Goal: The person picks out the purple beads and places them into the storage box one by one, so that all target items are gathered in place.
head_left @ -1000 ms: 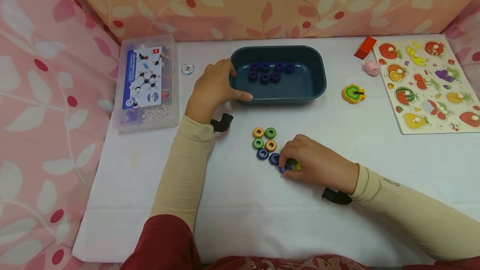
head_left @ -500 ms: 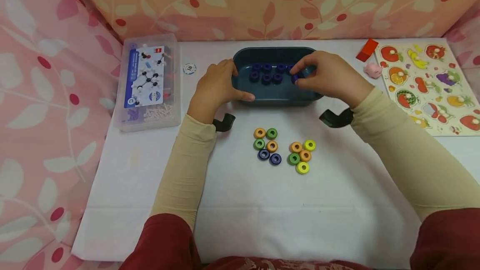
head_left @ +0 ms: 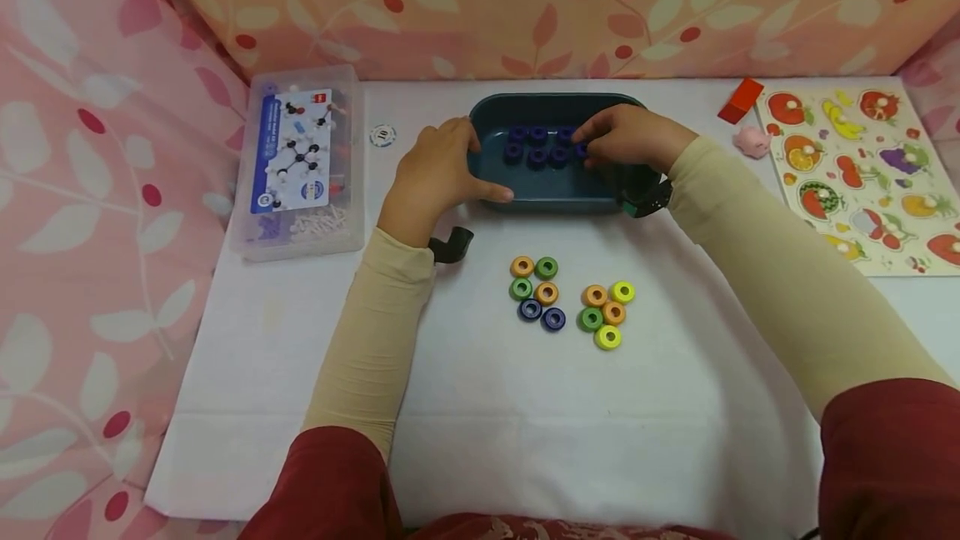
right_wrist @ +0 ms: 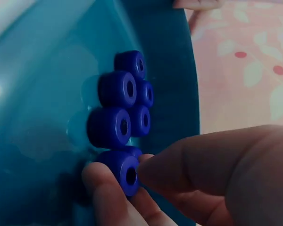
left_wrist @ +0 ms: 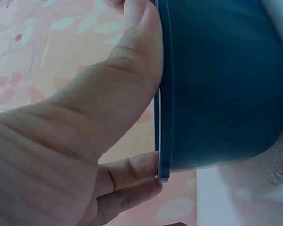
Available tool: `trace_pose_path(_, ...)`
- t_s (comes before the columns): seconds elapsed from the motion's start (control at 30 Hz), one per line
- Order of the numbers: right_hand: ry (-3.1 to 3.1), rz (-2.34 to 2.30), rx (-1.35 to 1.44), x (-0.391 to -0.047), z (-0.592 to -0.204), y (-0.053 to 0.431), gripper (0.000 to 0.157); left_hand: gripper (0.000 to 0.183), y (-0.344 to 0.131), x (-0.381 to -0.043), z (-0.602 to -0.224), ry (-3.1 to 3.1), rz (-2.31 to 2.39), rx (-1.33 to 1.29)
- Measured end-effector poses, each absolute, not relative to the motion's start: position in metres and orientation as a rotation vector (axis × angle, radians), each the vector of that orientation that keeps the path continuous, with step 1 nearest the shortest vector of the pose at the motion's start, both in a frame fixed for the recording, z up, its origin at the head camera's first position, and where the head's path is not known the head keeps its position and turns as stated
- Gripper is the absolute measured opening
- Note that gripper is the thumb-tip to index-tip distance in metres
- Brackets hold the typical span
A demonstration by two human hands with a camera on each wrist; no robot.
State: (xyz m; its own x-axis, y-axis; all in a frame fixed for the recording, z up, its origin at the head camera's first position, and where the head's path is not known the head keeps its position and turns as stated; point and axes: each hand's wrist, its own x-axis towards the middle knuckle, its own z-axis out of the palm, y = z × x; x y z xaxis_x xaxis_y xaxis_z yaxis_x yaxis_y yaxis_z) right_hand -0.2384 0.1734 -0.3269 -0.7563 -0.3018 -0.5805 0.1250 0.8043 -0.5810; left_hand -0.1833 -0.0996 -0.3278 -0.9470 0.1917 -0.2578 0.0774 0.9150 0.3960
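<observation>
My left hand (head_left: 435,177) grips the left end of a dark teal tub (head_left: 555,205), thumb along the front rim and fingers at the end rim. In the left wrist view, the thumb and fingertips touch the rim (left_wrist: 166,117). Inside the tub, at its right side, my right hand (head_left: 637,136) pinches a dark blue bead (right_wrist: 115,165) with a round hole. Right beside it, several matching blue beads (right_wrist: 109,127) stand in two rows on the tub floor. The right hand covers part of the tub's right end in the head view.
Orange, green and blue beads (head_left: 547,293) lie grouped before the tub, with orange, yellow and green ones (head_left: 613,312) to their right. A clear kit box (head_left: 296,165) and round token (head_left: 382,135) are left; a red block (head_left: 741,101), pink figure (head_left: 752,142) and fruit puzzle (head_left: 862,182) right.
My right hand has picked a blue bead off the table beside the right group, carried it to the tub and moved slightly left inside. The left hand has stayed on the tub.
</observation>
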Motion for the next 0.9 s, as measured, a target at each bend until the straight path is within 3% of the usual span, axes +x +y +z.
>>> trace_pose_path(0.3, 2.452, -0.788, -0.187, -0.218, -0.315, 0.171, 0.046, 0.087, -0.099, -0.184, -0.327, 2.772, 0.559, 0.201)
trace_pose_path(0.53, 2.564, -0.821, -0.411, -0.155, -0.305, 0.159, 0.027, 0.085, -0.099, -0.183, -0.327, 2.791, 0.558, 0.212)
trace_pose_path(0.9, 2.529, -0.718, -0.712, -0.059, -0.345, 0.143, 0.013, 0.084, -0.099, -0.181, -0.326, 2.789, 0.573, 0.215)
